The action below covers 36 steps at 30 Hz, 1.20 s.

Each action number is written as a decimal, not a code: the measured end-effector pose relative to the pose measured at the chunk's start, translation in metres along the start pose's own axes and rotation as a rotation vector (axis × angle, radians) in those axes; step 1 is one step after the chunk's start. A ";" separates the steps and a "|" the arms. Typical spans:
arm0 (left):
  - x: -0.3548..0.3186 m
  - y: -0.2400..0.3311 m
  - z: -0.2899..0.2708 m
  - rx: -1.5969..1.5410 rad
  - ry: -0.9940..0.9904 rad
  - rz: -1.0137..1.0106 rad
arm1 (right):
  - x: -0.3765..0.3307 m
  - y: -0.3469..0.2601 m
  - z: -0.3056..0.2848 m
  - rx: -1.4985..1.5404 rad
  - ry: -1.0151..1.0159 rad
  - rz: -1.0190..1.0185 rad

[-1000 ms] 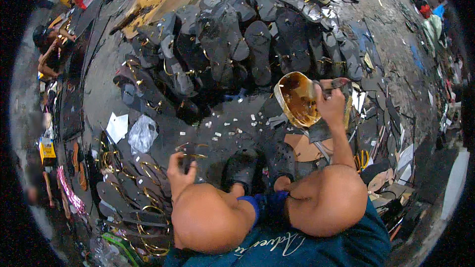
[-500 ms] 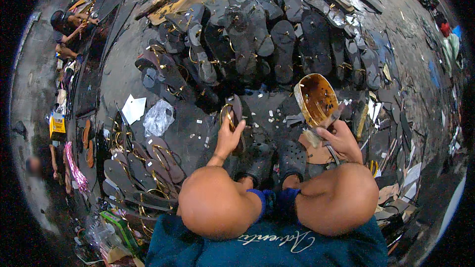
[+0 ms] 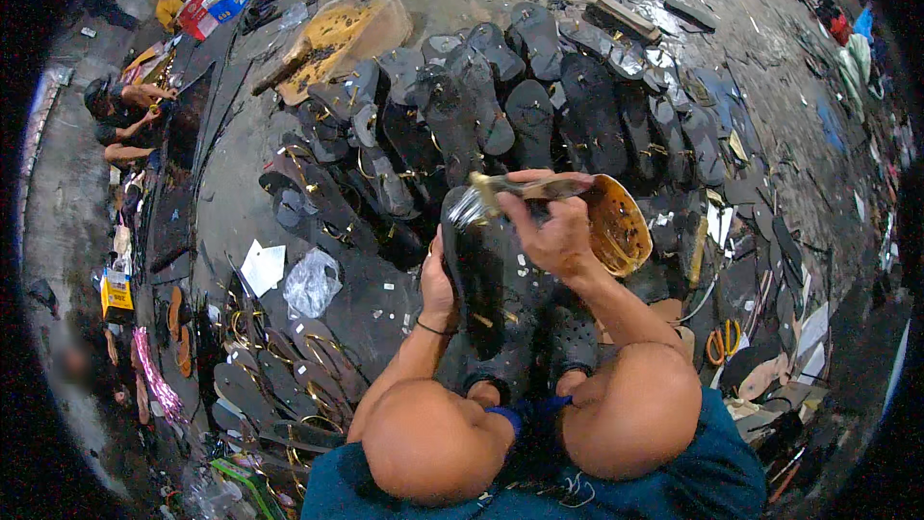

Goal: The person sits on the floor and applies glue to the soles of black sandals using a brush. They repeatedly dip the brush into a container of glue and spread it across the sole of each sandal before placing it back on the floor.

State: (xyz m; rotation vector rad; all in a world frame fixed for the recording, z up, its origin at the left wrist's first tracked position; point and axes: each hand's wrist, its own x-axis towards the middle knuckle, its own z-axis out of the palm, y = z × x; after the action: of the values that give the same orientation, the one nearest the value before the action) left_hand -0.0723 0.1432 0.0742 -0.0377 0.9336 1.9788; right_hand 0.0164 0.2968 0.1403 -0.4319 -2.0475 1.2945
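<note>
Head view: left hand, empty a second ago, now grips the black sole held upright over the knees, while right hand clamps a brush to its tip, glue tin just behind, so gluing looks begun.

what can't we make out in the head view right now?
- Left hand: palm and fingers hidden behind the black sole it holds.
- Brush: bristle tip blurred; handle covered by the right hand.
- Glue bowl: near side blocked by the right hand.
- Feet: mostly hidden by the knees.
- Person at the left rim: too small and bent.
</note>
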 end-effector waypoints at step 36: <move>0.025 0.044 0.039 -0.007 -0.037 0.033 | -0.013 -0.009 0.014 0.125 0.015 0.087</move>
State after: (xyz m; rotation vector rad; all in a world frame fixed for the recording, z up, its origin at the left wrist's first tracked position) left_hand -0.1073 0.1732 0.1189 0.0107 0.9088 2.0067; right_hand 0.0172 0.2760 0.1394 -0.4755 -1.9414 1.4579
